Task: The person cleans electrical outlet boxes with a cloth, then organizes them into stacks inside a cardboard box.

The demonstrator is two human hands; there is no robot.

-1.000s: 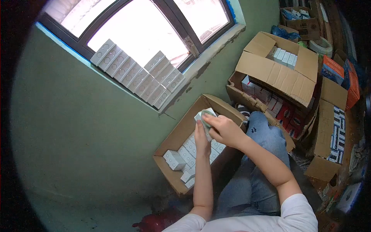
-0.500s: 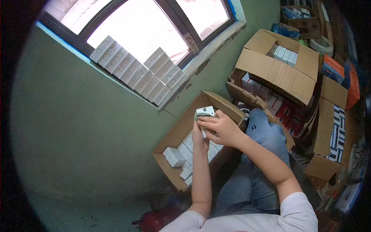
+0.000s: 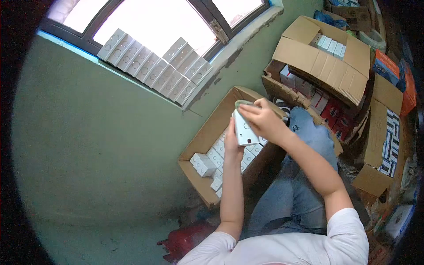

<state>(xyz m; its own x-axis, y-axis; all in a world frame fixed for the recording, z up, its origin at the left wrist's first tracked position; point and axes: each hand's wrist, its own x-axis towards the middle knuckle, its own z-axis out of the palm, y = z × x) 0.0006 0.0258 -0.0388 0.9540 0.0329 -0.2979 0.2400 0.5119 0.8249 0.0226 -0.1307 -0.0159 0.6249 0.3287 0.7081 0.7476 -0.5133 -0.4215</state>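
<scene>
My left hand [image 3: 231, 142] grips a white electrical wall box [image 3: 244, 128] from its left side, above an open cardboard carton. A round knockout mark and a small dark opening show on the box's near face. Fingers of my right hand [image 3: 266, 120] press a thin greenish pad [image 3: 242, 103] at the far end of the box. Below, the carton [image 3: 197, 187] holds several similar white boxes [image 3: 202, 164], packed close together and partly hidden by my left forearm.
Rows of white boxes [image 3: 152, 73] stand on the windowsill. To the right are an open carton [image 3: 324, 68] with white boxes inside and another carton [image 3: 372, 179] of patterned packages. A red object [image 3: 185, 238] lies at lower left, near my elbow.
The white box has turned so that its long face shows. My right hand has moved with the pad to the far end of the box. The whole view has shifted slightly.
</scene>
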